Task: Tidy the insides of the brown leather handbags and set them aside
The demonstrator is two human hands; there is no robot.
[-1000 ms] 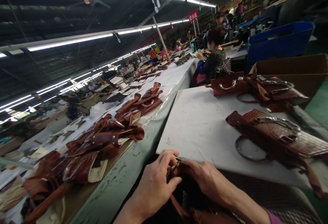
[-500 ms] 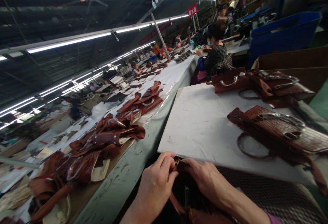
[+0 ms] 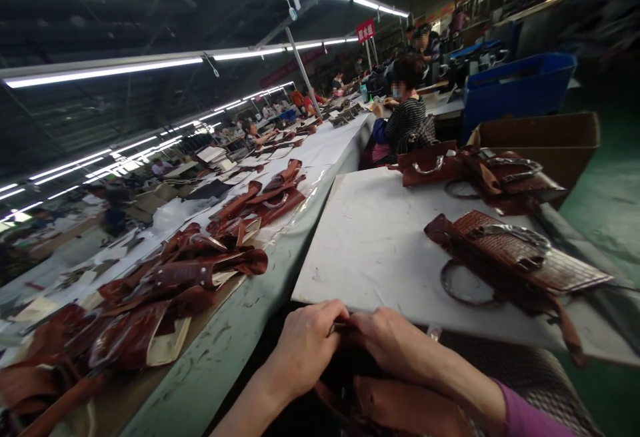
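A brown leather bag [image 3: 405, 404] is low in front of me, its lower part cut off by the bottom of the view. My left hand [image 3: 313, 340] pinches the bag's upper edge, fingers curled. Close beside it my right hand [image 3: 387, 337] is closed on the same edge, knuckles up. What lies right between the fingertips is mostly hidden. Both hands are just below the near edge of a white tabletop [image 3: 350, 250]. On that top, to the right, rests a brown woven-pattern bag [image 3: 510, 250] with plastic-wrapped handles.
More brown bags [image 3: 450, 167] lie on the white top's far side. A long green-edged bench [image 3: 240, 330] on the left carries a row of brown leather bags [image 3: 150, 330]. Beyond are a seated person [image 3: 405, 117], a blue bin [image 3: 520, 84] and a cardboard box [image 3: 540, 137].
My hands have come closer together and the fingers are more curled over the edge. More of the brown bag shows below. The whole view has shifted slightly to the right.
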